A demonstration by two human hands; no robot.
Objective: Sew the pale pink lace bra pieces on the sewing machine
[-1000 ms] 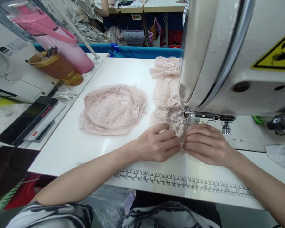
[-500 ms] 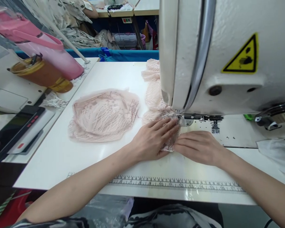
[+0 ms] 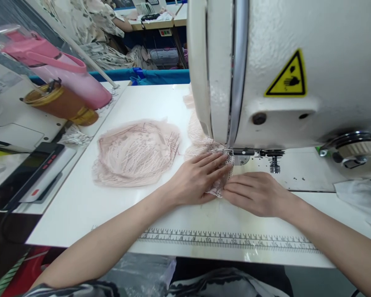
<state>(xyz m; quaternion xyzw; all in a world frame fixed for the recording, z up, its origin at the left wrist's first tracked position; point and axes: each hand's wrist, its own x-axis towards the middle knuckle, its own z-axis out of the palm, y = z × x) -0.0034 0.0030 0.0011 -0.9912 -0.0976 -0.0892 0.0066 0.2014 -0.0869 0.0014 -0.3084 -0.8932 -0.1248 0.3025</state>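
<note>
A length of pale pink lace fabric [image 3: 198, 142] runs under the needle area of a white sewing machine [image 3: 275, 119]. My left hand [image 3: 198, 177] lies flat on this lace just left of the presser foot, its fingers stretched towards the needle. Close beside it, my right hand [image 3: 253, 193] has its fingers pressed together at the near edge of the lace, in a pinch; the fingertips are partly hidden. To the left, a second pink lace piece [image 3: 136, 154] is spread on the white table [image 3: 111, 218], apart from both hands.
A printed ruler [image 3: 219, 239] runs along the table's front edge. At the left stand a pink bottle [image 3: 77, 80], a brown cup [image 3: 62, 103] and a black device [image 3: 24, 177]. White cloth [image 3: 361, 202] lies at the right. Behind, a person's arm [image 3: 123, 24] rests by another table.
The camera view has turned slightly, so the machine head appears further left and the bottle further right. Both hands stay at the lace with almost the same pose.
</note>
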